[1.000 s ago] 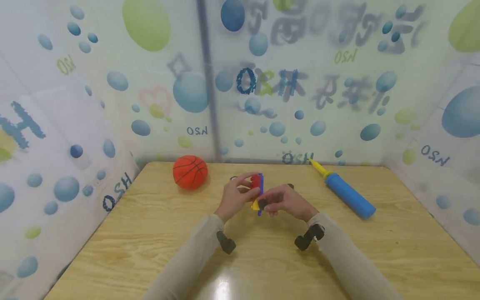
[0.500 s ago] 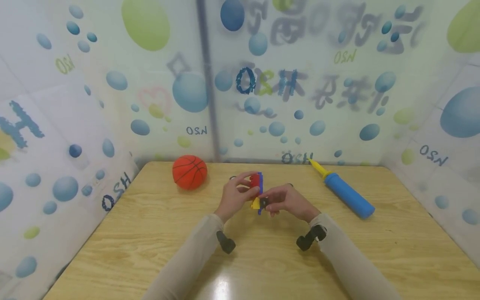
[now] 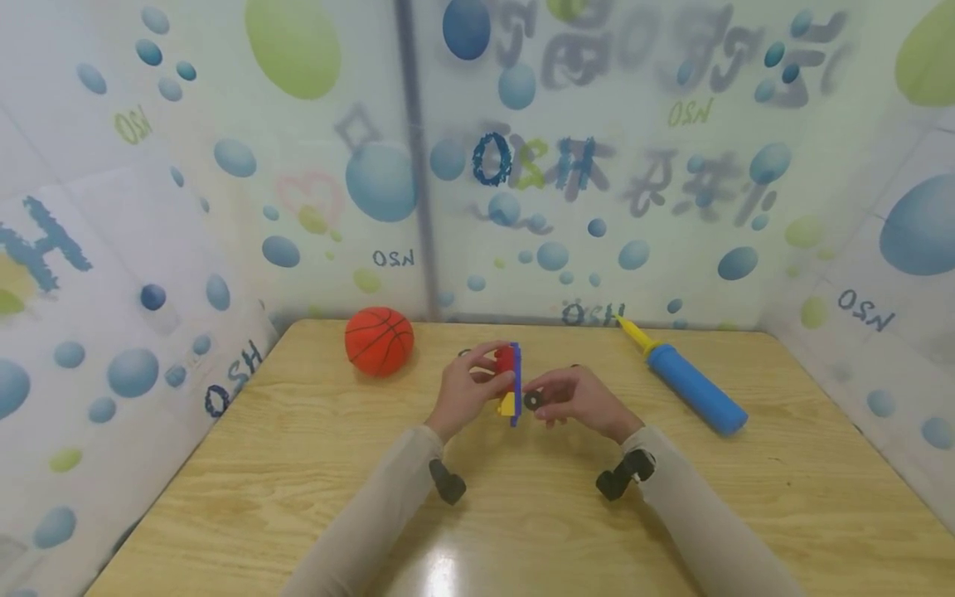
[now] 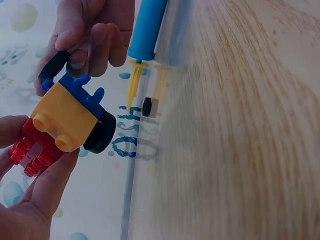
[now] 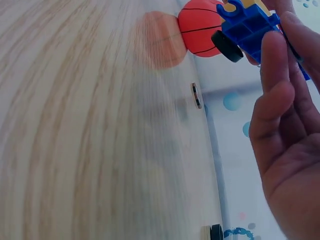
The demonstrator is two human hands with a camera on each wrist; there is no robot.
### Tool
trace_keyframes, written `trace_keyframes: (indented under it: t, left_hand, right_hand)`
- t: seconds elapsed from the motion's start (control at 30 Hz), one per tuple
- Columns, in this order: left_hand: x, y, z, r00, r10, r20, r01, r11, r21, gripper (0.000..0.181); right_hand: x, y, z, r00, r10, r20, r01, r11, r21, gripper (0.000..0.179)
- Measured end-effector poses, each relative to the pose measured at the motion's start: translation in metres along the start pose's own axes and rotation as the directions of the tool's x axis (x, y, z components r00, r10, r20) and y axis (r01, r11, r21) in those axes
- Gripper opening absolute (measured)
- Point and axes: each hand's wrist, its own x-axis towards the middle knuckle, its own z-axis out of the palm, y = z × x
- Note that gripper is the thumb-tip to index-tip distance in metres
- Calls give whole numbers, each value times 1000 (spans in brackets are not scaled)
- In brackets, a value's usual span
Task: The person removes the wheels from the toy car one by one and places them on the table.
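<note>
My left hand (image 3: 464, 394) grips a toy block car, its red blocks (image 3: 506, 361) and yellow block (image 4: 67, 116) set on a blue base (image 5: 252, 32). One black wheel (image 4: 101, 133) sits on the base's side, seen in the left wrist view. With thumb and fingers, my right hand (image 3: 578, 400) pinches another black wheel (image 3: 533, 400) just right of the base. In the left wrist view this wheel is close to a blue axle stub (image 4: 47, 85); whether they touch I cannot tell. Fingers partly cover it in the right wrist view.
A red basketball (image 3: 379, 342) stands at the table's back left. At the back right lies a blue pump (image 3: 697, 390) with a yellow nozzle. Loose wheels (image 5: 196, 96) (image 4: 146, 106) stand near the back edge, mostly hidden behind the hands in the head view.
My right hand has shifted slightly right with its wheel, and a small gap now shows between wheel and base in the head view. The wheel has turned to show its hole. My left hand barely moved.
</note>
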Motion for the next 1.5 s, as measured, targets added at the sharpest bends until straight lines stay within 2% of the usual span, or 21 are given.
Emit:
trace_keyframes:
  t: [0.37,0.6,0.87,1.07,1.27,1.5]
  left_hand:
    - [0,-3,0,1000,3,2,-3,1000,-22,47]
    - [0,-3,-1,1000,10,-2,-10,1000,3,46]
    - [-2,-2,-1,1000,12,-2,-12,1000,0,46]
    - [-2,-2,-1,1000,12,-10,-12,999,34,46]
    - [-3,-2,-3,1000,18,-13,-17,999,40,46]
    - [-3,-3,-4,1000,10,2,-10,1000,-3,46]
  right_hand:
    - [-3,1,-4,1000,15,-20,-16,997,-81,37]
    - [-4,4,-6,998,38,-41,-42,993,-114,39]
    - [-6,6,-10,999,16,-48,-22,990,-140,41]
    - [-8,8,-14,998,23,-64,-34,984,-176,40]
    - [-9,12,-21,999,5,-49,-18,966,-259,39]
    - [-13,15,-33,999,-11,-49,-9,925,-379,38]
